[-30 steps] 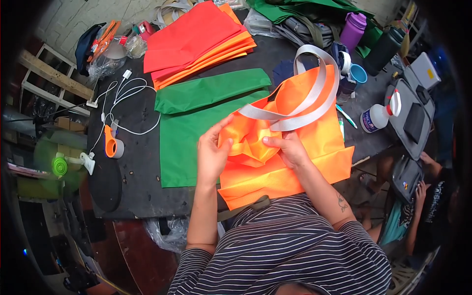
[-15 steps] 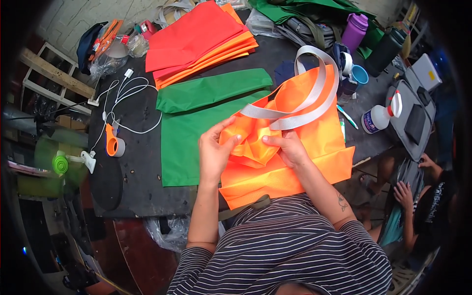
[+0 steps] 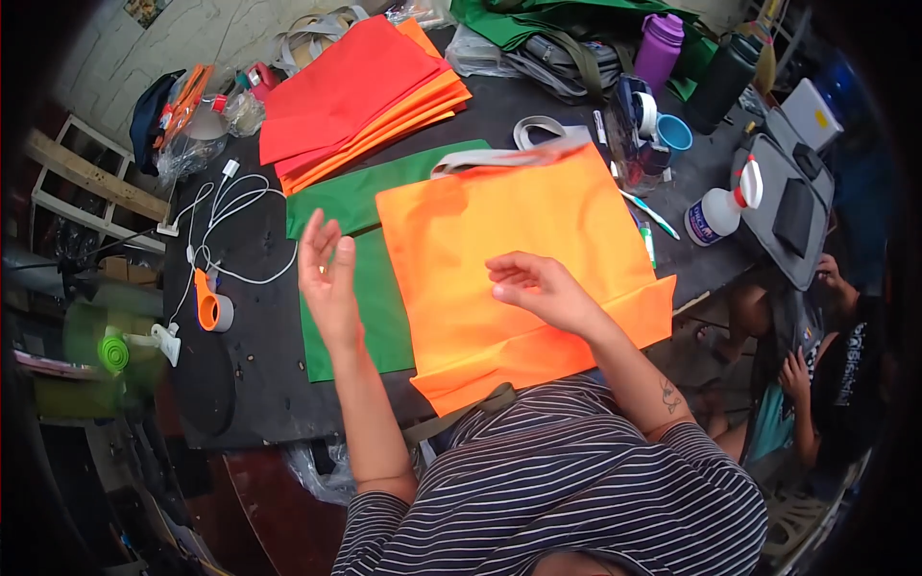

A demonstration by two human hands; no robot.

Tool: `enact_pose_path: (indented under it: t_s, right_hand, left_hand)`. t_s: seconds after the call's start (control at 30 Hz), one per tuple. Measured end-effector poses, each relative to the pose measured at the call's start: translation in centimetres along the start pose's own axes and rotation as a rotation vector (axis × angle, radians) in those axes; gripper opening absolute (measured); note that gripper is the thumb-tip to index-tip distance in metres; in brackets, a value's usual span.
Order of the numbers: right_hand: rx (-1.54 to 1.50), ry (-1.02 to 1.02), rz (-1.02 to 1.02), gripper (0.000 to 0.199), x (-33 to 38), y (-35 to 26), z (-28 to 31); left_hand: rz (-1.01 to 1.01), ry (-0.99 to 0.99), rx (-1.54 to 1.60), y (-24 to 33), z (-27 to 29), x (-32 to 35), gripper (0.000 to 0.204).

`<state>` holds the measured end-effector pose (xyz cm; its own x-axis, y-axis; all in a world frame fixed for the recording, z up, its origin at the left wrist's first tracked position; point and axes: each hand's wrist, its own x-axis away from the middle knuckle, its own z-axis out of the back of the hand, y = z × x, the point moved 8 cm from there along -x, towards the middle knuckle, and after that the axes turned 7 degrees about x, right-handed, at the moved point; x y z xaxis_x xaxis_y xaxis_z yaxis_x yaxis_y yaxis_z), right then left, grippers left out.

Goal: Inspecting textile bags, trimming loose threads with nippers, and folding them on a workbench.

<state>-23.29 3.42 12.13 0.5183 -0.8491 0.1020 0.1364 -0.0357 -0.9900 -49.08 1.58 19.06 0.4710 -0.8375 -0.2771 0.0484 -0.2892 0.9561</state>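
An orange fabric bag [image 3: 519,230] lies flat before me, its near edge turned up in a fold and reaching the front of the table. Its grey strap handles [image 3: 461,161] lie at the far edge. My right hand [image 3: 540,288] hovers over the middle of the bag, fingers apart and holding nothing. To the left, my left hand [image 3: 328,278] is raised with its fingers spread, above a green fabric piece [image 3: 357,317] that is partly covered by the orange bag. Nothing is in that hand either.
Red and orange fabric sheets [image 3: 355,91] are stacked behind. At left lie a white cable [image 3: 254,274] and a tape roll [image 3: 213,309]. On the right stand a spray bottle [image 3: 715,213], a blue cup [image 3: 674,136] and a purple bottle [image 3: 659,53]. A co-worker's hand [image 3: 795,372] shows at far right.
Both hands have let go of the orange bag. It was bunched with its straps lifted; now it is spread flat, straps away from me. My left hand has moved left.
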Motion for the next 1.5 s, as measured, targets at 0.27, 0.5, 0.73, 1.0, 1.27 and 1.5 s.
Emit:
enact_pose_path:
  t_s: [0.27,0.5,0.73,1.0,1.27,1.5]
  right_hand:
    - [0.65,0.206,0.194,0.033,4.9,-3.2,3.0]
    - [0.879,0.224,0.324,0.035,7.6,-3.0,2.6]
    - [1.058,0.272,0.35,0.026,5.2,4.6,1.2]
    - [1.07,0.32,0.408,0.023,4.7,4.6,0.8]
    - [1.045,0.386,0.459,0.022,5.2,4.7,1.1]
    - [0.986,0.387,0.457,0.022,4.9,4.9,1.3]
  left_hand:
    - [0.191,-0.313,-0.292,-6.8,-1.9,2.1,0.034]
    - [0.216,-0.209,-0.496,-9.1,-0.8,2.4,0.042]
    - [-0.1,-0.15,-0.752,-6.8,-1.5,2.0,0.046]
    - [-0.54,-0.52,-0.569,-0.9,-15.5,-1.4,0.029]
    - [-0.111,-0.992,-1.196,-11.9,-25.8,-8.5,0.053]
    - [0.658,-0.713,0.697,-6.2,-21.7,-21.1,0.031]
